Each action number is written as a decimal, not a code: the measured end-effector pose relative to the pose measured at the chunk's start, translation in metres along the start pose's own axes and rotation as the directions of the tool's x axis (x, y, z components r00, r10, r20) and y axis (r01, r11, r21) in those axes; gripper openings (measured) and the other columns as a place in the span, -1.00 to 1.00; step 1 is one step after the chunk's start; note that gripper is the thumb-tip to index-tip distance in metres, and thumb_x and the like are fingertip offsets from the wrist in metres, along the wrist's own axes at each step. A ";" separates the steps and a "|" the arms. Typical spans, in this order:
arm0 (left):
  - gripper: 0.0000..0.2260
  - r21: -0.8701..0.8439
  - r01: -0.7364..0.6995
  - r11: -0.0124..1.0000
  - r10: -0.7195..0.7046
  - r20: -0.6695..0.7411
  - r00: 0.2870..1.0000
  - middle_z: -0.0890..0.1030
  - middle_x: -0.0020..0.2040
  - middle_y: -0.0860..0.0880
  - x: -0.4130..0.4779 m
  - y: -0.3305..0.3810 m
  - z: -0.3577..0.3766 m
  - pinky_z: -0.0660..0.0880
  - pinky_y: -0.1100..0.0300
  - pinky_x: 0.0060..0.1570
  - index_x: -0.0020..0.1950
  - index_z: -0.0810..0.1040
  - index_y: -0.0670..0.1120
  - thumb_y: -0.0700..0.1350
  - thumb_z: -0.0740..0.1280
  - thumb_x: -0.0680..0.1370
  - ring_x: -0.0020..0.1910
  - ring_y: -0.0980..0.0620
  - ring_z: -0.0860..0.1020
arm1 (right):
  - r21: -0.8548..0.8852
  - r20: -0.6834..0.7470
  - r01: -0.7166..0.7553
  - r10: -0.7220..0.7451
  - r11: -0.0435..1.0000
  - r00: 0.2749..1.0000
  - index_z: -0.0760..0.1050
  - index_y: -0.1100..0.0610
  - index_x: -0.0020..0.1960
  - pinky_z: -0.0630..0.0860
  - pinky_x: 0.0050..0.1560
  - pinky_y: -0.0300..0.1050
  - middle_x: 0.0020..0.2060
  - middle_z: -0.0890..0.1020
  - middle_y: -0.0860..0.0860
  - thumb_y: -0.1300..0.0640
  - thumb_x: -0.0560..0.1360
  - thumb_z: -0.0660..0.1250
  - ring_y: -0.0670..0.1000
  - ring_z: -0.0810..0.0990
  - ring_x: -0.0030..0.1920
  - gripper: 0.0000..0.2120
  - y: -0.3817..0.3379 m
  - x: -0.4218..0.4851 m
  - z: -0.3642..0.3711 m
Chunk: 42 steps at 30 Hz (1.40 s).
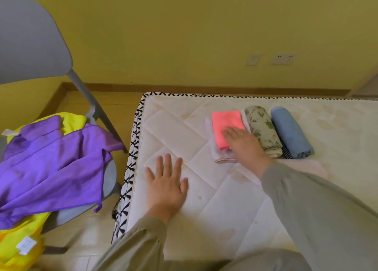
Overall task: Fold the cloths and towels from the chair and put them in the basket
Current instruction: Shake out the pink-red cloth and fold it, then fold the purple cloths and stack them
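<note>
Pink cloth (226, 125) lies folded into a small rectangle on the mattress (184, 131), stacked on a pale white cloth (212, 145) whose edge shows beneath it. Just to its right, touching side by side, sit a floral cloth (262, 130) and a blue cloth (290, 131), both rolled or folded thick.

The right hand (243, 145) rests flat on the near corner of the pink cloth, fingers straight and together, pressing rather than gripping. The left hand (166, 185) lies flat on bare mattress, well apart from the pile, fingers spread and holding nothing.

The step in hand looks like smoothing and setting the fold. To do it well, the palm should sweep from the folded edge outward so trapped air and creases leave at the open side. The pressure should stay light enough that the pink piece does not slide off the white one below. Squaring its edges to that lower cloth now would make the pair easier to lift as one.

On the chair (30, 41), a purple cloth (51, 164) and a yellow cloth (16, 244) lie unfolded, so much of the task seems left. No basket is in view.
</note>
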<state>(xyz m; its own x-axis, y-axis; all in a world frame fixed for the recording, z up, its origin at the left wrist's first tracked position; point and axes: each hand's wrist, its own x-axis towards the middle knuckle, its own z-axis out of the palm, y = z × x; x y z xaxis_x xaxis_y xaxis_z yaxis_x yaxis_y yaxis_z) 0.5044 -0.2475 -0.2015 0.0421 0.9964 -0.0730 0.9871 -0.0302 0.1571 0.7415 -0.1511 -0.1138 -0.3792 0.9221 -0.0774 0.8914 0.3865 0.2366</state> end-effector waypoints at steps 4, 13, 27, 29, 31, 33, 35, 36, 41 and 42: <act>-0.40 -0.002 -0.001 1.000 0.001 -0.008 1.000 -0.17 0.57 -0.06 0.002 0.000 0.001 -0.23 -0.22 0.41 0.55 -0.20 0.10 0.23 -0.28 0.51 0.52 -0.11 -0.26 | 0.068 -0.017 -0.050 0.051 0.996 0.999 0.05 0.18 0.53 0.08 0.46 -0.11 0.52 0.14 0.08 0.11 0.56 0.24 0.04 0.13 0.51 -0.37 -0.002 -0.014 0.021; -0.39 -0.003 0.000 1.000 0.000 -0.003 1.000 -0.13 0.57 -0.07 0.003 0.001 0.001 -0.20 -0.24 0.42 0.55 -0.16 0.09 0.22 -0.25 0.51 0.53 -0.12 -0.24 | 0.013 0.045 0.037 -0.038 0.999 0.998 0.01 0.18 0.54 0.01 0.50 -0.09 0.53 0.10 0.07 0.18 0.57 0.16 0.03 0.06 0.52 -0.40 -0.003 -0.017 0.023; -0.39 0.002 -0.002 1.000 0.002 -0.004 1.000 -0.13 0.57 -0.08 0.002 0.001 0.000 -0.21 -0.24 0.42 0.55 -0.15 0.08 0.21 -0.24 0.51 0.53 -0.13 -0.23 | 0.316 0.123 -0.301 0.276 0.900 0.953 -0.17 0.07 0.56 -0.18 0.51 0.09 0.55 -0.14 0.06 -0.15 0.61 -0.12 0.07 -0.19 0.54 -0.40 -0.029 0.031 0.001; -0.40 0.004 -0.001 1.000 0.001 -0.005 1.000 -0.13 0.57 -0.08 0.003 0.001 0.001 -0.22 -0.24 0.41 0.55 -0.15 0.08 0.21 -0.24 0.52 0.53 -0.13 -0.23 | 0.299 0.219 -0.358 0.301 0.884 0.928 -0.24 0.05 0.55 -0.20 0.51 0.09 0.54 -0.18 0.03 -0.16 0.61 -0.15 0.04 -0.23 0.53 -0.39 -0.027 0.031 0.016; -0.40 0.002 -0.003 1.000 0.003 -0.006 1.000 -0.12 0.57 -0.07 0.004 0.001 0.002 -0.22 -0.24 0.41 0.55 -0.15 0.08 0.21 -0.22 0.52 0.53 -0.13 -0.22 | 0.290 0.201 -0.380 0.332 0.879 0.922 -0.24 0.04 0.55 -0.20 0.51 0.08 0.54 -0.18 0.01 -0.17 0.60 -0.15 0.02 -0.23 0.53 -0.39 -0.025 0.031 0.026; -0.40 0.003 -0.002 1.000 0.002 -0.002 1.000 -0.12 0.57 -0.08 0.004 0.000 0.003 -0.22 -0.24 0.41 0.55 -0.14 0.08 0.21 -0.21 0.52 0.53 -0.13 -0.22 | 0.280 0.184 -0.375 0.334 0.884 0.924 -0.24 0.04 0.55 -0.19 0.51 0.08 0.54 -0.18 0.01 -0.17 0.60 -0.15 0.02 -0.23 0.53 -0.38 -0.026 0.033 0.029; -0.40 -0.003 -0.008 1.000 0.008 0.002 1.000 -0.13 0.57 -0.07 0.003 -0.001 0.004 -0.24 -0.23 0.41 0.55 -0.15 0.09 0.21 -0.22 0.52 0.53 -0.12 -0.23 | 0.268 0.176 -0.375 0.338 0.887 0.925 -0.23 0.05 0.56 -0.19 0.51 0.08 0.55 -0.16 0.02 -0.17 0.60 -0.14 0.03 -0.21 0.53 -0.38 -0.028 0.032 0.028; -0.40 -0.010 -0.008 1.000 0.008 0.005 1.000 -0.14 0.57 -0.07 0.003 -0.001 0.004 -0.25 -0.23 0.41 0.55 -0.16 0.09 0.22 -0.22 0.52 0.53 -0.12 -0.24 | 0.270 0.163 -0.381 0.348 0.884 0.923 -0.20 0.07 0.56 -0.18 0.51 0.09 0.55 -0.14 0.04 -0.17 0.60 -0.12 0.05 -0.19 0.54 -0.37 -0.029 0.031 0.026; -0.40 -0.050 -0.026 0.998 0.029 0.079 0.996 -0.19 0.57 -0.05 0.002 -0.002 -0.007 -0.26 -0.21 0.43 0.55 -0.15 0.09 0.22 -0.14 0.54 0.52 -0.11 -0.27 | 0.405 -0.018 -0.388 0.432 0.828 0.902 0.04 0.17 0.52 -0.06 0.50 0.10 0.54 0.01 0.13 -0.06 0.57 0.11 0.13 -0.02 0.53 -0.38 -0.061 0.011 0.007; -0.41 -0.063 -0.037 0.997 0.042 0.089 0.995 -0.18 0.57 -0.05 0.001 -0.002 -0.010 -0.25 -0.19 0.44 0.56 -0.13 0.08 0.20 -0.09 0.55 0.53 -0.10 -0.26 | 0.446 -0.053 -0.361 0.427 0.819 0.903 0.07 0.18 0.51 -0.01 0.49 0.09 0.53 0.03 0.13 -0.03 0.55 0.16 0.13 0.01 0.52 -0.39 -0.071 0.005 0.004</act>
<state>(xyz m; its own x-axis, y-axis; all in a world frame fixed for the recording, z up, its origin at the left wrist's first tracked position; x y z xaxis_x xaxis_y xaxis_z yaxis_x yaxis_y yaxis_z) 0.5007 -0.2458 -0.1916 0.0973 0.9833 -0.1538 0.9732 -0.0617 0.2217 0.6773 -0.1737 -0.1351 0.0248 0.9963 0.0825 0.9775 -0.0069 -0.2106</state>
